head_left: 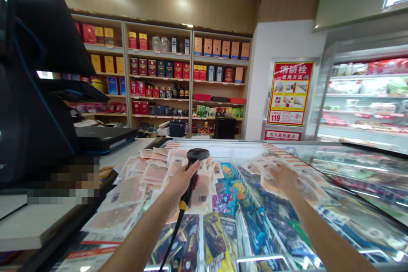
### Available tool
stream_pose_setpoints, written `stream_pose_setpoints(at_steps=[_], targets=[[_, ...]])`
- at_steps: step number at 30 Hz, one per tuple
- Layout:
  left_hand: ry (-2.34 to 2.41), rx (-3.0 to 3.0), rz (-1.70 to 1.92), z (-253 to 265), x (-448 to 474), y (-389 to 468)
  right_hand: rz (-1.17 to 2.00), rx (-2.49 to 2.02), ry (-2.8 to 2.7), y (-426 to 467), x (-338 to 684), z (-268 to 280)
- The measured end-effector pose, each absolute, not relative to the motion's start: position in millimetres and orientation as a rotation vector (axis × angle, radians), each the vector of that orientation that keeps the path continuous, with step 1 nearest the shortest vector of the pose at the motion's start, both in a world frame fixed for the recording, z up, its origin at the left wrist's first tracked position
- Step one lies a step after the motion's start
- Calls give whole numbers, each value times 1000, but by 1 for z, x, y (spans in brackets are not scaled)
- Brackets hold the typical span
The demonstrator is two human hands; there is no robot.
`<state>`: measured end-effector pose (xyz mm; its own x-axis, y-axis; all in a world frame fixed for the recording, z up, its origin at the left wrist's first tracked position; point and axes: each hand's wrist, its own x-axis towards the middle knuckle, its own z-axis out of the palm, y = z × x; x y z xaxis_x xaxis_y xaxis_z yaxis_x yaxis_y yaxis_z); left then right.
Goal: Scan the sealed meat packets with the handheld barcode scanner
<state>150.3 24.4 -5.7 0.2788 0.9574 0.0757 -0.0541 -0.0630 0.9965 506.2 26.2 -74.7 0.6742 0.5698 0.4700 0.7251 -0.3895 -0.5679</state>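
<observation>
My left hand [185, 178] is wrapped round the handle of a black barcode scanner [197, 154] with a yellow band near its base; its cord runs down toward me. Under and beside it lie many flat clear packets of pale pink sliced meat [156, 172], spread over the freezer's glass top. My right hand [286, 178] reaches to a second group of similar packets [263, 165] on the right. Its fingers bend down over one packet, and the fingertips are partly hidden, so whether it grips the packet is unclear. Some packets carry small barcode labels.
Below the glass, the chest freezer [204, 246] holds colourful wrapped goods in wire dividers. A black checkout terminal [41, 93] stands on the left counter. Shelves of boxes and bottles [159, 68] line the back wall. A lit refrigerated case [366, 93] is at right.
</observation>
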Motion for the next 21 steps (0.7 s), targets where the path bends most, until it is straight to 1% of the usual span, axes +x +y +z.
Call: stream_pose_setpoints(at_steps=[3, 7, 13, 16, 19, 21], targets=[[936, 1352, 1040, -10, 163, 26, -320, -2344, -945, 24, 509, -75], [899, 1372, 1009, -15, 176, 28, -244, -2460, -927, 24, 508, -70], [843, 1340, 946, -15, 182, 25, -201, -2297, -1063, 23, 506, -57], [834, 1319, 890, -15, 179, 22, -239, -2287, -975, 21, 507, -55], [807, 1329, 910, -16, 175, 19, -326, -2279, -934, 20, 509, -54], [802, 1340, 919, -17, 173, 17, -322, -2197, -885, 21, 508, -54]])
